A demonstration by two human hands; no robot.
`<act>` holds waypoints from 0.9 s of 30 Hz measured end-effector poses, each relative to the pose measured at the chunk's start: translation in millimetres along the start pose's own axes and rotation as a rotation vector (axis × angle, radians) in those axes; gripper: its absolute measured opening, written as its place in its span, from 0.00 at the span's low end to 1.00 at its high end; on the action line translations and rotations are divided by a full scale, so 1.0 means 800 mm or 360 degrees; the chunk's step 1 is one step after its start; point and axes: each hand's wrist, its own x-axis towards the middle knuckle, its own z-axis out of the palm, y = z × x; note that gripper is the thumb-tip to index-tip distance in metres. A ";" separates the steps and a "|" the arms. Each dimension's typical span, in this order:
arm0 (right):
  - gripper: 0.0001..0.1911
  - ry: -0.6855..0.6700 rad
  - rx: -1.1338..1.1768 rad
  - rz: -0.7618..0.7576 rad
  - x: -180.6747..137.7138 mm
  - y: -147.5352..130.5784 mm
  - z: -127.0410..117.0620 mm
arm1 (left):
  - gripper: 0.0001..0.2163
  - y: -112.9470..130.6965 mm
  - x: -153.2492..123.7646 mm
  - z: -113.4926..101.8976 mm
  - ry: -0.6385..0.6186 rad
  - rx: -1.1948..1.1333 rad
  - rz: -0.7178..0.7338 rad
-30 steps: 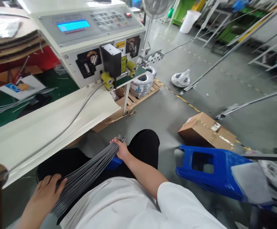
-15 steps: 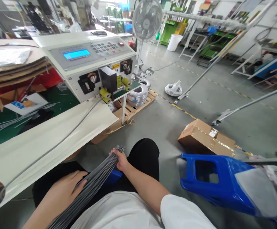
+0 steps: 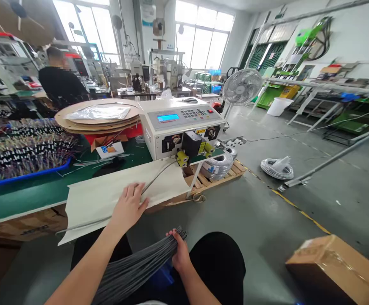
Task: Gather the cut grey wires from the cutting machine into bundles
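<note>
My right hand (image 3: 180, 252) is closed round the end of a bundle of grey cut wires (image 3: 133, 271) that lies across my lap. My left hand (image 3: 129, 206) reaches forward, fingers spread, and rests on the white trough (image 3: 92, 197) beside a single grey wire (image 3: 156, 176) that comes out of the wire cutting machine (image 3: 181, 125). The machine has a blue screen, a keypad and yellow rollers at its outlet.
A green bench (image 3: 22, 195) carries a blue tray of wire harnesses (image 3: 22, 154) and stacked cardboard discs (image 3: 98, 116). A person in black (image 3: 60, 82) stands behind it. Wire coils on a pallet (image 3: 218, 167), a fan (image 3: 244, 87) and a cardboard box (image 3: 334, 267) stand on the floor.
My head has tilted up, showing the room. My left hand let go of the wire bundle and moved forward onto the white trough. The right hand still grips the bundle's end.
</note>
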 end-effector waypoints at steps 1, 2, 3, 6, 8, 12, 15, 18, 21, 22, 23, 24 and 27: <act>0.15 0.0003 -0.0006 0.0000 0.000 0.000 0.000 | 0.26 0.001 -0.002 0.002 -0.0002 -0.0014 -0.0017; 0.14 0.0006 -0.0011 -0.0002 0.001 -0.001 0.000 | 0.26 0.002 -0.005 0.004 -0.0007 -0.0024 -0.0032; 0.14 0.0009 -0.0019 -0.0006 0.001 -0.001 0.000 | 0.26 0.003 -0.008 0.005 -0.0015 -0.0026 -0.0043; 0.12 0.0013 -0.0068 -0.0028 0.001 -0.002 0.001 | 0.26 0.006 -0.017 0.003 -0.0047 0.0004 -0.0053; 0.12 0.0009 -0.0089 -0.0037 0.002 -0.001 0.002 | 0.25 0.006 -0.023 -0.002 -0.0063 0.0037 -0.0039; 0.13 -0.0006 -0.0040 -0.0006 0.004 -0.002 0.002 | 0.12 -0.003 -0.044 -0.021 -0.0139 0.0094 0.0061; 0.14 0.0041 0.0016 0.0025 0.001 -0.004 0.007 | 0.08 -0.007 -0.076 -0.035 -0.0093 0.0126 0.0177; 0.14 0.0033 0.0030 0.0034 -0.005 -0.007 0.016 | 0.06 0.001 -0.119 -0.036 -0.0143 0.0101 0.0279; 0.14 -0.0025 0.0025 0.0046 -0.004 -0.007 0.019 | 0.08 0.017 -0.161 -0.018 -0.0385 0.0117 0.0198; 0.14 -0.0045 0.0027 0.0062 -0.003 -0.006 0.019 | 0.09 0.021 -0.173 -0.009 -0.0478 0.0130 0.0149; 0.14 -0.0062 0.0024 0.0068 -0.002 -0.005 0.018 | 0.10 0.024 -0.184 0.000 -0.0557 0.0136 0.0105; 0.14 -0.0077 0.0021 0.0071 -0.001 -0.005 0.017 | 0.11 0.027 -0.193 0.009 -0.0623 0.0134 0.0069; 0.13 -0.0096 0.0009 0.0082 -0.003 -0.003 0.014 | 0.12 0.026 -0.210 0.028 -0.0715 0.0129 -0.0006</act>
